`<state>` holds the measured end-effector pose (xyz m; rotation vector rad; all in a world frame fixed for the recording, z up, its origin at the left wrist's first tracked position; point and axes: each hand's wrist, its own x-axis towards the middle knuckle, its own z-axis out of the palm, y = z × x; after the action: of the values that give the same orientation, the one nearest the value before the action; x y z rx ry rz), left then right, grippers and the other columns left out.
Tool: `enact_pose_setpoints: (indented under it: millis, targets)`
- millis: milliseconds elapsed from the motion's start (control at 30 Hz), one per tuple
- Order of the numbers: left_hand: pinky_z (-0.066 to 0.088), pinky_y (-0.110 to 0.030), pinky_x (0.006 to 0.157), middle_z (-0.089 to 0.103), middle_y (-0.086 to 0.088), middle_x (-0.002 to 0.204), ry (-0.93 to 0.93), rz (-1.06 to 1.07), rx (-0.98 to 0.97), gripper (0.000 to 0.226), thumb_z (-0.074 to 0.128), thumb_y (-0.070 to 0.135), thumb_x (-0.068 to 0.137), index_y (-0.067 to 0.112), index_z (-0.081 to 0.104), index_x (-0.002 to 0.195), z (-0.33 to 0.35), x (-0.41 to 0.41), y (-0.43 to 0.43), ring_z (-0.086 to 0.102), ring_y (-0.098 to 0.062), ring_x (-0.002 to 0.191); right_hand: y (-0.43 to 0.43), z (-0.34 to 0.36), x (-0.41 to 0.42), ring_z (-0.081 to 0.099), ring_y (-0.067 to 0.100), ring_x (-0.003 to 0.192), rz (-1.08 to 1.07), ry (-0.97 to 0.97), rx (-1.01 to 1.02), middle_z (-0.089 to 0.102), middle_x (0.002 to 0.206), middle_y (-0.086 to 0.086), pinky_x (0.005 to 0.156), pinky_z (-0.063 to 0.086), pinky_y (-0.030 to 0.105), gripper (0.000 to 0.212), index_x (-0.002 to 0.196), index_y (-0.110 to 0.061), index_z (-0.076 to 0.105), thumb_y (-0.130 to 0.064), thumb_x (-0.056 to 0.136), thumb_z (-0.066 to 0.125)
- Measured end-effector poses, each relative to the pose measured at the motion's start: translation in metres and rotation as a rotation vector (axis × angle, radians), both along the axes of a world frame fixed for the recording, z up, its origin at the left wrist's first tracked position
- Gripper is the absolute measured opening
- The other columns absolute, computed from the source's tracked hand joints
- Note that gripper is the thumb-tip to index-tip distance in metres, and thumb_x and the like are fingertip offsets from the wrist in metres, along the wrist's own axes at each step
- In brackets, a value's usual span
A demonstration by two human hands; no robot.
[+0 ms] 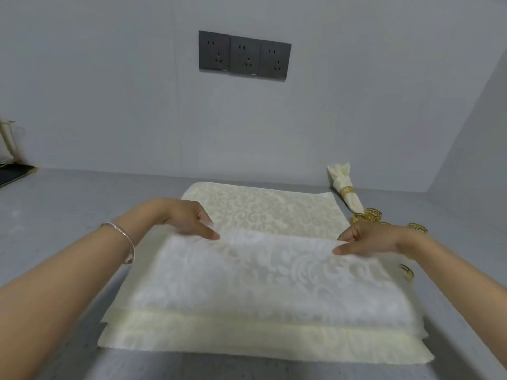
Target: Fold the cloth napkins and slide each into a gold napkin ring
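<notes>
Hidden or unclear: right hand (367, 239) covers part of the loose rings (373, 213); four show plainly, a fifth peeks out just behind the knuckles, hard to confirm. One lies apart from the rest, near the right wrist, half cut off by the forearm. Dark flat object (13, 174) at far left is cropped by the frame edge; cannot tell what it is. Number of layers in the stack (247, 344) is unclear; at least two fringed near edges show.

Top napkin (260, 275): cream-white damask with a scroll pattern, near half doubled over toward the wall, fold edge running across the middle of the stack. It lies on the stack at the centre of the grey surface (68, 215).

Left hand (192, 220) pinches the left end of that raised edge, thumb on top. Right hand pinches the right end the same way. A silver bracelet (123, 239) sits on the left wrist.

One finished napkin (343, 176) lies at back right against the wall, cinched in a gold ring (347, 190). Three outlets (244, 54) on the wall.
</notes>
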<state>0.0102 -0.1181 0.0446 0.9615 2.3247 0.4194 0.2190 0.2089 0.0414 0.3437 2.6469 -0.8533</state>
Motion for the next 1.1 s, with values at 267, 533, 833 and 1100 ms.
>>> enact_pose_setpoints:
  millis: [267,533,833,1100]
  targets:
    - [0.035,-0.024,0.065,0.055,-0.006,0.068,0.411,0.244,0.122,0.035,0.058,0.026,0.088,0.008,0.051,0.059,-0.053,-0.070,0.038,0.054,-0.016,0.066,0.056,-0.045,-0.080,0.045,0.006,0.055,-0.162,0.239,0.151,0.050,0.059,-0.007,0.053,0.035,0.014,0.033,0.059,-0.017,0.056,-0.028,0.089,0.064]
    - [0.043,-0.026,0.070,0.066,0.011,0.095,0.554,0.399,0.150,0.014,0.055,0.021,0.087,0.021,0.068,0.084,-0.091,-0.109,0.062,0.061,-0.014,0.091,0.075,-0.080,-0.122,0.054,0.005,0.070,-0.290,0.395,0.182,0.061,0.072,-0.008,0.062,0.037,0.019,0.026,0.064,-0.018,0.060,-0.030,0.087,0.067]
    - [0.049,-0.033,0.071,0.067,0.003,0.084,0.578,0.492,0.227,0.015,0.052,0.014,0.082,0.013,0.067,0.078,-0.098,-0.110,0.071,0.061,-0.017,0.080,0.078,-0.093,-0.136,0.058,0.014,0.079,-0.357,0.392,0.230,0.065,0.082,-0.005,0.066,0.041,0.026,0.019,0.071,-0.021,0.064,-0.032,0.085,0.068]
    - [0.039,-0.029,0.073,0.067,0.005,0.094,0.644,0.540,0.227,0.016,0.050,0.016,0.088,0.018,0.066,0.087,-0.106,-0.105,0.075,0.058,-0.017,0.089,0.067,-0.102,-0.135,0.058,0.022,0.093,-0.457,0.467,0.524,0.066,0.088,-0.001,0.091,0.036,0.037,0.023,0.084,-0.021,0.065,-0.044,0.086,0.064]
